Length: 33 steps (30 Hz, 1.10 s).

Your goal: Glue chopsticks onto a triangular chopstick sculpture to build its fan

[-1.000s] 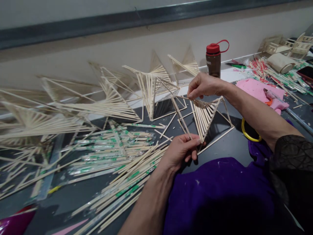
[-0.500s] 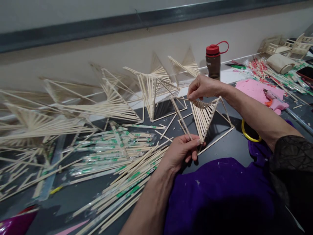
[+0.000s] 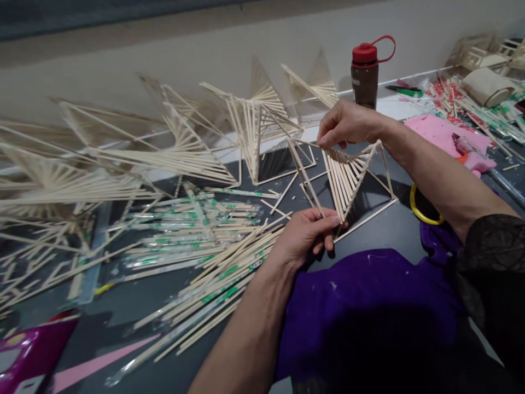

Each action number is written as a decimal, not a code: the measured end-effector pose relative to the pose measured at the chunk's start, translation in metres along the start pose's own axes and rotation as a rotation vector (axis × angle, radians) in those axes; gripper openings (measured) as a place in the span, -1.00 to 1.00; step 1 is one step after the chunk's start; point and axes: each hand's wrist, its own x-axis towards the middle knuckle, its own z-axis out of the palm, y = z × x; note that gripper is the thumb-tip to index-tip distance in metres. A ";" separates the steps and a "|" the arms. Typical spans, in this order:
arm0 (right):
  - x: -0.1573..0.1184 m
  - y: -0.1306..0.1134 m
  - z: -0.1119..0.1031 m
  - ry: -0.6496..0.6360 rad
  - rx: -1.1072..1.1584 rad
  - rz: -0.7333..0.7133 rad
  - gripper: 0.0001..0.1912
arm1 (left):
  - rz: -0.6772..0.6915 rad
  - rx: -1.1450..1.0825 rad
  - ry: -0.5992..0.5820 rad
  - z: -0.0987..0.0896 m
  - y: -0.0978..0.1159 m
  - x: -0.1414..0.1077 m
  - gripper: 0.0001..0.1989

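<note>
A small twisted model of thin wooden sticks (image 3: 344, 176) stands on the dark table in front of me, its sticks fanned between two slanting edges. With fingers closed, my left hand (image 3: 312, 234) grips its lower corner, thumb on top. My right hand (image 3: 348, 125) pinches the model's upper edge from above; its fingertips partly hide what lies between them. Beside my left forearm lie loose bamboo chopsticks (image 3: 229, 273), some in clear wrappers with green print. Purple cloth (image 3: 369, 284) lies below my hands.
Several larger stick models (image 3: 180, 148) line the wall on the left. A brown bottle (image 3: 364, 82) with a red lid stands behind my right hand. On the right are a pink glue gun (image 3: 478, 160), a yellow ring (image 3: 426, 219) and red-wrapped sticks (image 3: 445, 98). A purple packet (image 3: 36, 350) lies front left.
The view has tipped downward and shifted slightly, so the table things sit higher in the picture. Both hands keep their places on the stick model, with little visible movement.
</note>
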 end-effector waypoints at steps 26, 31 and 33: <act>0.006 0.011 0.002 -0.008 0.054 -0.070 -0.97 | -0.022 0.078 -0.009 -0.004 -0.004 0.002 -0.67; 0.005 0.009 0.003 -0.006 0.047 -0.065 -0.95 | -0.028 0.076 0.018 -0.002 -0.002 0.000 -0.65; 0.003 0.007 0.003 -0.007 0.044 -0.067 -0.95 | -0.026 0.079 0.019 -0.002 -0.001 -0.001 -0.64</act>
